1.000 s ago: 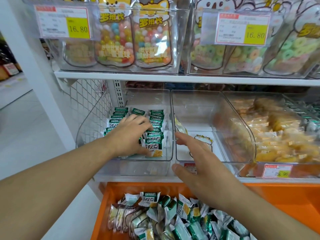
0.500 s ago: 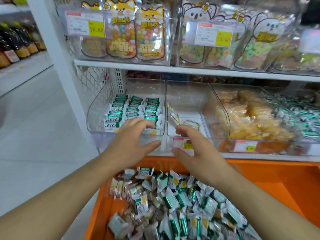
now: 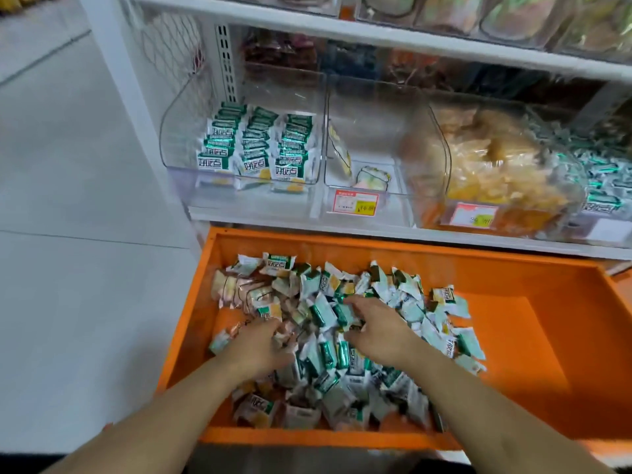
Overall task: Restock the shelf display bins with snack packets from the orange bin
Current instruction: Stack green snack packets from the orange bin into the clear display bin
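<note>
The orange bin point(image 3: 519, 340) stands on the floor below the shelf and holds a loose pile of green-and-white snack packets point(image 3: 393, 292). Both hands are down in that pile. My left hand point(image 3: 258, 348) digs into the left side, its fingers curled among packets. Near the middle, my right hand point(image 3: 381, 333) curls its fingers and thumb round green packets. On the shelf above, the left clear display bin point(image 3: 176, 138) holds three neat rows of the same packets point(image 3: 256, 145).
Beside it, a second clear bin point(image 3: 369, 124) holds only two pale packets point(image 3: 372, 177). Further right are a bin of yellow snacks point(image 3: 496, 165) and one of green packets point(image 3: 602, 172). Price tags point(image 3: 355, 204) hang on the bin fronts. Grey floor point(image 3: 85, 268) lies to the left.
Both hands have left the shelf bins and dropped into the orange bin's pile. The view has tilted down, so the upper shelf is mostly out of frame.
</note>
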{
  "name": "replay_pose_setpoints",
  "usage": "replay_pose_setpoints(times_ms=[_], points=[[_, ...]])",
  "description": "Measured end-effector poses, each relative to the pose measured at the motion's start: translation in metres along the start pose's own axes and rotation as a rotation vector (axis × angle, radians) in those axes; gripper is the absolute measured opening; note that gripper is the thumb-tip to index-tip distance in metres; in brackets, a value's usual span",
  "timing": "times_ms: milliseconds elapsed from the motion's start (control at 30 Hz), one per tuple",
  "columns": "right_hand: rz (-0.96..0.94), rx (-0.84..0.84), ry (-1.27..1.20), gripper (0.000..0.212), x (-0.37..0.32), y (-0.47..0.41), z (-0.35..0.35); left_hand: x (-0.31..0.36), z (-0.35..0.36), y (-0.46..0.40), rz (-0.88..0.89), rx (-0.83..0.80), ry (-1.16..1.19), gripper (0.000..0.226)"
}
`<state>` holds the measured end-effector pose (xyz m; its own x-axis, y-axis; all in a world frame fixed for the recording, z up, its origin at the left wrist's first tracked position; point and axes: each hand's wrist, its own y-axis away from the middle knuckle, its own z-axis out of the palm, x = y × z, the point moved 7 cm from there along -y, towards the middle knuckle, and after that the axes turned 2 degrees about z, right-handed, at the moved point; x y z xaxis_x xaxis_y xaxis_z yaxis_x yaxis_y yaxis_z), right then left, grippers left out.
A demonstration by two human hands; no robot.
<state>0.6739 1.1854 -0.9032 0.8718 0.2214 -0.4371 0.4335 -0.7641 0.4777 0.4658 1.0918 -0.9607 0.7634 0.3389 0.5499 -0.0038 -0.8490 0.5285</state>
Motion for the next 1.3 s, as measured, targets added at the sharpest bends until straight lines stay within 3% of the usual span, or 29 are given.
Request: replay_pose_setpoints(times_ms=[133,267,400,500,633,867,1000,1167,1300], points=[[-0.036,-0.158,0.095,0.078,0.017,-0.026,0.050,-0.006,0.026,-0.018,0.033,-0.204,-0.202,0.087],[-0.072,-0.246,0.183,0.085,0.029,-0.043,0.088,-0.004,0.036,-0.033,0.085,-0.231,-0.254,0.072],[-0.048,-0.239,0.183,0.063,0.036,-0.060,0.102,-0.007,0.041,-0.049,0.087,-0.193,-0.186,0.034],[-0.041,-0.154,0.113,0.024,0.037,-0.064,0.097,-0.018,0.042,-0.052,0.035,-0.157,-0.068,0.030],[0.053,-0.054,-0.011,0.014,0.047,-0.062,0.085,-0.032,0.032,-0.048,-0.047,-0.088,0.209,0.027],[0.091,0.020,-0.223,0.015,0.045,-0.044,0.043,-0.021,0.006,-0.028,-0.064,-0.073,0.374,0.030],[0.044,0.074,-0.333,0.022,0.022,-0.028,0.001,0.003,-0.019,-0.004,-0.079,-0.046,0.586,0.028],[-0.062,0.177,-0.559,0.019,-0.023,0.016,-0.077,0.050,-0.085,0.027,0.052,0.099,0.496,0.041],[-0.163,0.216,-0.759,0.019,-0.049,0.064,-0.132,0.087,-0.130,0.058,0.171,0.118,0.691,0.030]])
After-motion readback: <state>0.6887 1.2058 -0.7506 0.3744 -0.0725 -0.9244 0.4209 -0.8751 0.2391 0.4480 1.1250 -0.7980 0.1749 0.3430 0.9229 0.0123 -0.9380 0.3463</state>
